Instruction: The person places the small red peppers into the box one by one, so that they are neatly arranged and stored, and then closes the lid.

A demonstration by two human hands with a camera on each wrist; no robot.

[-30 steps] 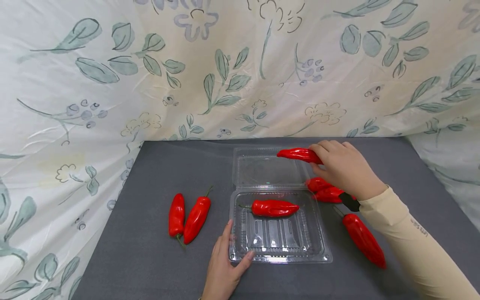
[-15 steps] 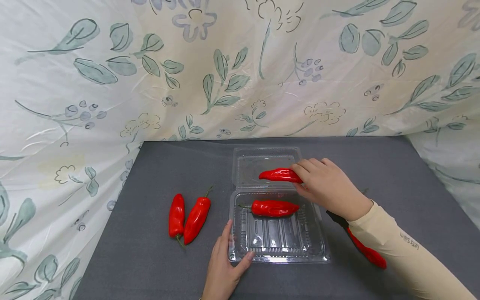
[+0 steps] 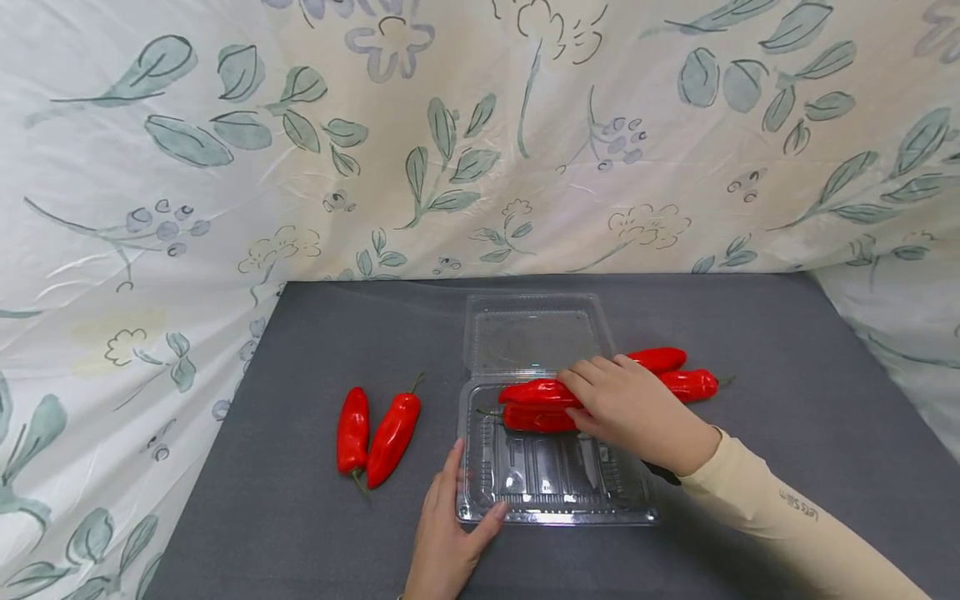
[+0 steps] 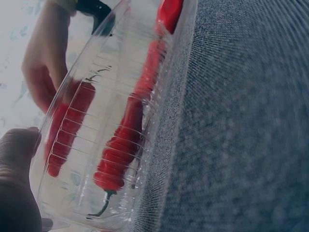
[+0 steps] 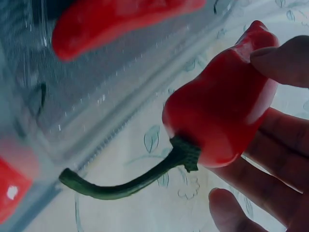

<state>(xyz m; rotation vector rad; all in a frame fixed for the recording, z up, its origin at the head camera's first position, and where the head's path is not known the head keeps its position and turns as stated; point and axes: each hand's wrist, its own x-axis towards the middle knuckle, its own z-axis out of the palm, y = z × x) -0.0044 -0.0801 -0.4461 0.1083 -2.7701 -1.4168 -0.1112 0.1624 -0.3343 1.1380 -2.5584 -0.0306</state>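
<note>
A clear plastic clamshell container lies with its lid folded back. One red pepper with a green stem rests in its base. My right hand grips another red pepper between thumb and fingers, above the base and just behind the first one. In the right wrist view its green stem hangs free. My left hand touches the container's front left corner, fingers fairly straight along the side and thumb at the front rim. The left wrist view shows both peppers through the clear wall.
Two red peppers lie side by side on the grey table, left of the container. Two more peppers lie to its right, partly behind my right hand. A floral cloth hangs along the back.
My right hand has carried its pepper left and down from the right of the lid to the container's base. The left hand has stayed in place.
</note>
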